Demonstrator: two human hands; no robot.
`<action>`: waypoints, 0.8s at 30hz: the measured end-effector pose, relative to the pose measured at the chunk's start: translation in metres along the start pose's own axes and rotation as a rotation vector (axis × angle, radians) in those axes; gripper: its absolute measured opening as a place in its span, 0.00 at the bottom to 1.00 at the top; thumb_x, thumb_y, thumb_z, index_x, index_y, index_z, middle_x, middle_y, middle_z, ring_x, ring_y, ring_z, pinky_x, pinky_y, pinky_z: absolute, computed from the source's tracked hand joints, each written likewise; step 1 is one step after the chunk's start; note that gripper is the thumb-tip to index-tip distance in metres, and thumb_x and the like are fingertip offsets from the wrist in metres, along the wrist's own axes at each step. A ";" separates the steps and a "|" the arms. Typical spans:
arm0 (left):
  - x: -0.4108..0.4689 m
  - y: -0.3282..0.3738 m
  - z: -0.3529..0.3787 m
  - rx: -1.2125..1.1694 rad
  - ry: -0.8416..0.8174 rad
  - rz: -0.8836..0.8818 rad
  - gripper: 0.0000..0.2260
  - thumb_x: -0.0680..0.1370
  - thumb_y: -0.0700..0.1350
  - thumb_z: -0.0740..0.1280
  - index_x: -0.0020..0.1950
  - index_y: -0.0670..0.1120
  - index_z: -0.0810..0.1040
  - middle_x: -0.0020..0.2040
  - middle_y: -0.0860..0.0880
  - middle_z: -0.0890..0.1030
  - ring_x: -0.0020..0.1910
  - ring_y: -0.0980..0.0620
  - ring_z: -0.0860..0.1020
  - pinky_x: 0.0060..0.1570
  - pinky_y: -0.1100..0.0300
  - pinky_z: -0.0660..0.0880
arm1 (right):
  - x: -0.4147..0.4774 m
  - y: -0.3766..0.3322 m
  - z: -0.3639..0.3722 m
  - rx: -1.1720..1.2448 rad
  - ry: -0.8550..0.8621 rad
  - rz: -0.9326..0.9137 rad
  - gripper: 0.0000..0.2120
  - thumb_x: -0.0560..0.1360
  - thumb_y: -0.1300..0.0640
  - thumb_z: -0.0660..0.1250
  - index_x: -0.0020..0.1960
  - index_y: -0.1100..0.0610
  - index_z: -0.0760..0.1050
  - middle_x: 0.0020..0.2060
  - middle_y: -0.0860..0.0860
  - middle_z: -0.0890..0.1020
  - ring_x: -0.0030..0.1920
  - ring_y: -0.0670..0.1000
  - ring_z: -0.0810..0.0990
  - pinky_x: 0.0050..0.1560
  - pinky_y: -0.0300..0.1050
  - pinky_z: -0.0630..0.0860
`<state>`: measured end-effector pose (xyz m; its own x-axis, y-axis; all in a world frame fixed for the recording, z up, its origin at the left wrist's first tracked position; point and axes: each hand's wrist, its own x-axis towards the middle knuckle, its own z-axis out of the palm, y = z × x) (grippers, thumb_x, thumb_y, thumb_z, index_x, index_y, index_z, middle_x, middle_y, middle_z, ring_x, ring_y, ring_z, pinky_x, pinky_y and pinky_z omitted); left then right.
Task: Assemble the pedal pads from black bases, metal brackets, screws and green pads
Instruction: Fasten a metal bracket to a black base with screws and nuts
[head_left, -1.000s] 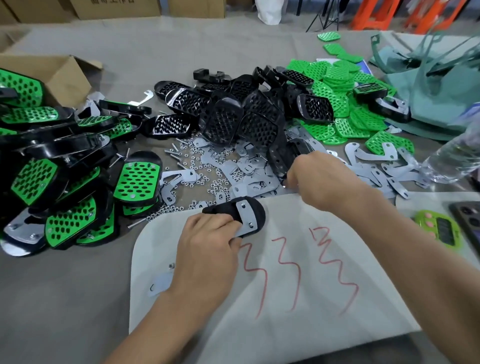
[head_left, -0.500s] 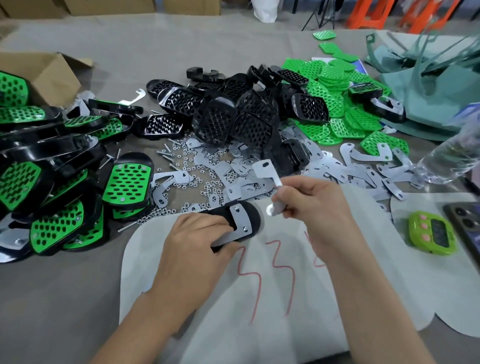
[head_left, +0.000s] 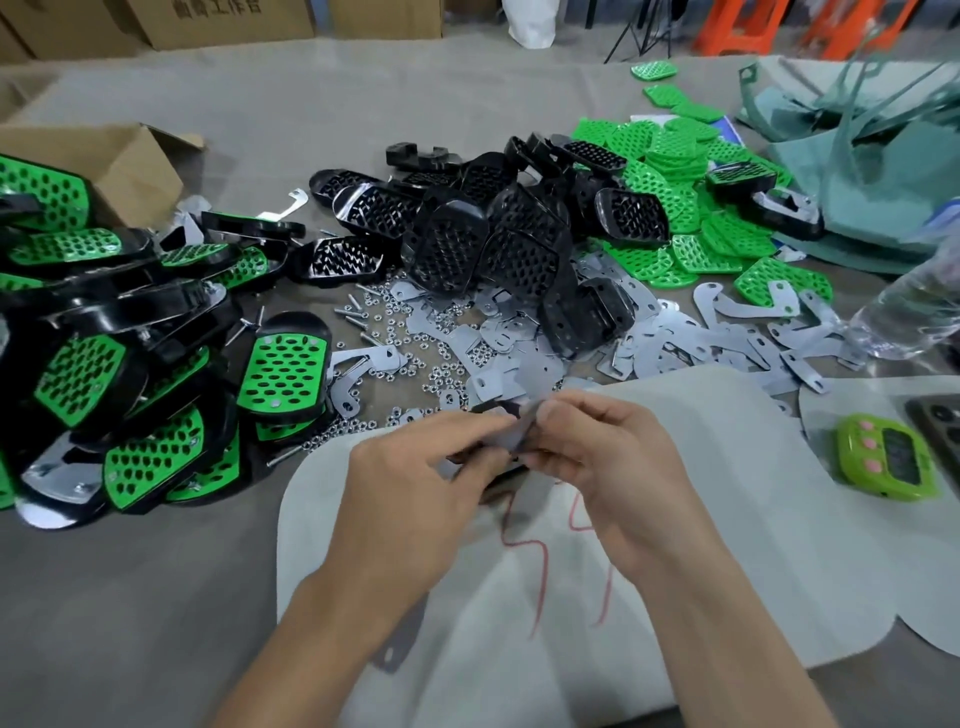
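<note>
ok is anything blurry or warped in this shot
In the head view the metal bracket pinched between left hand and right hand is motion-smeared; the clear bottle at that view's right edge is streaked too; the head view's wide lens bends lines near the borders; light is even.

Both bare forearms enter from the lower edge and converge at centre. Left hand (head_left: 415, 488): back upward, thumb extended, fingers curled round a black base (head_left: 501, 480). Right hand (head_left: 597, 452): back upward, thumb and fingertips pinching a metal bracket (head_left: 519, 434). The two hands' fingertips nearly meet; detail is blurred.
</note>
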<state>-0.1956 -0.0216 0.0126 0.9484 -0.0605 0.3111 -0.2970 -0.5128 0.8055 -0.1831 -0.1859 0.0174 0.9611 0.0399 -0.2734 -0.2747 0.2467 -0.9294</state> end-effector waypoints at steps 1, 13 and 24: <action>0.001 -0.002 -0.003 -0.033 -0.049 -0.066 0.22 0.71 0.38 0.76 0.47 0.68 0.85 0.45 0.68 0.84 0.44 0.67 0.82 0.46 0.75 0.73 | 0.001 -0.001 -0.003 -0.017 0.006 -0.032 0.08 0.77 0.68 0.66 0.45 0.61 0.84 0.40 0.59 0.86 0.37 0.54 0.82 0.39 0.42 0.78; 0.030 -0.011 -0.040 -0.454 -0.068 -0.606 0.07 0.81 0.44 0.69 0.48 0.47 0.87 0.39 0.44 0.86 0.33 0.49 0.83 0.33 0.62 0.79 | 0.028 -0.014 0.006 -0.012 -0.150 -0.199 0.08 0.68 0.67 0.73 0.46 0.61 0.86 0.41 0.60 0.86 0.44 0.57 0.84 0.50 0.49 0.82; 0.011 -0.033 -0.035 -0.535 0.029 -0.641 0.09 0.74 0.32 0.74 0.44 0.46 0.87 0.33 0.42 0.82 0.29 0.53 0.77 0.29 0.65 0.75 | 0.030 0.003 0.015 -0.493 0.053 -0.249 0.17 0.68 0.70 0.74 0.41 0.47 0.86 0.37 0.45 0.87 0.39 0.45 0.86 0.41 0.36 0.79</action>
<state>-0.1791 0.0244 0.0070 0.9504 0.1307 -0.2823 0.2800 0.0364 0.9593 -0.1544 -0.1697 0.0105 0.9994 -0.0133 -0.0309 -0.0332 -0.2409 -0.9700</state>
